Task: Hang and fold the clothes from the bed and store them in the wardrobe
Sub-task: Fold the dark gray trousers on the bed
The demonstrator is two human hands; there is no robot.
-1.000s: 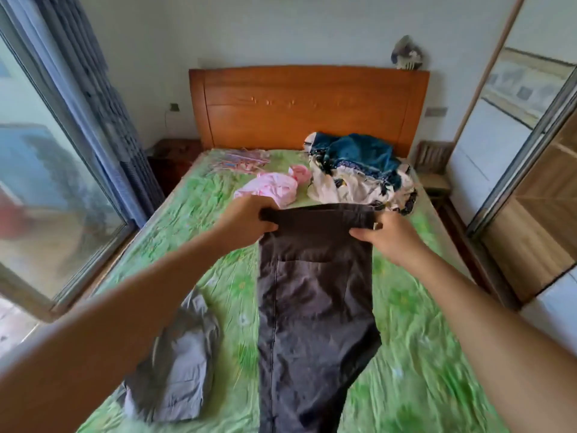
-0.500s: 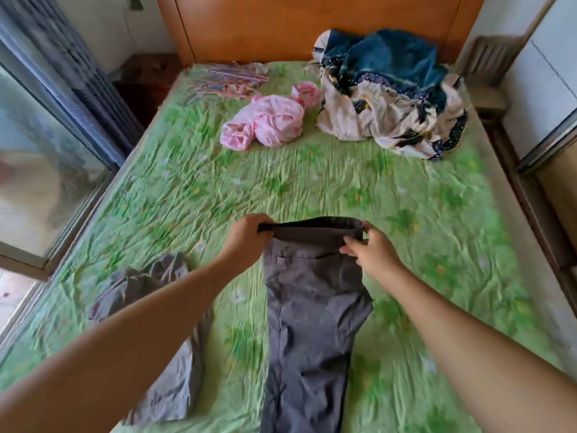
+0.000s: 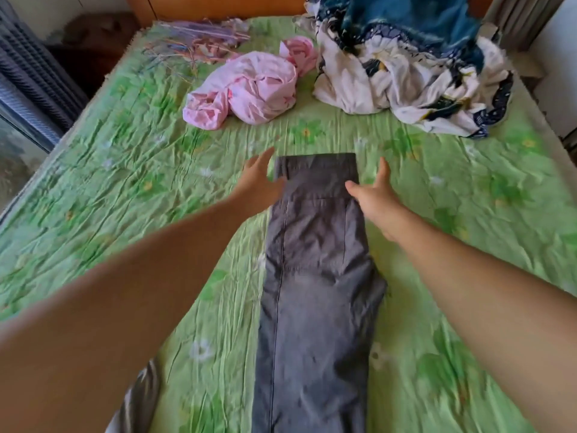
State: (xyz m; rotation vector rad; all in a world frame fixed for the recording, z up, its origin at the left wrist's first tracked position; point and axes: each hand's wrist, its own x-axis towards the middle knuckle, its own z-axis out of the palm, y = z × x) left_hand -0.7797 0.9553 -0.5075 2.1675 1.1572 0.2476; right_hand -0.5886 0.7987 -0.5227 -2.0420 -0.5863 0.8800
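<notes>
Dark grey trousers lie flat and lengthwise on the green floral bed, waistband at the far end. My left hand hovers at the waistband's left corner with fingers spread and holds nothing. My right hand is at the right corner, fingers straight, thumb over the cloth. A crumpled pink garment and a heap of white and blue patterned clothes lie further up the bed.
A bundle of thin coloured hangers lies near the wooden headboard. Another grey garment pokes out under my left forearm. Curtain and window stand to the left, a chair back at far right.
Both hands have let go of the waistband and opened. The trousers now lie flat on the bed. My view has tilted further down toward the mattress.
</notes>
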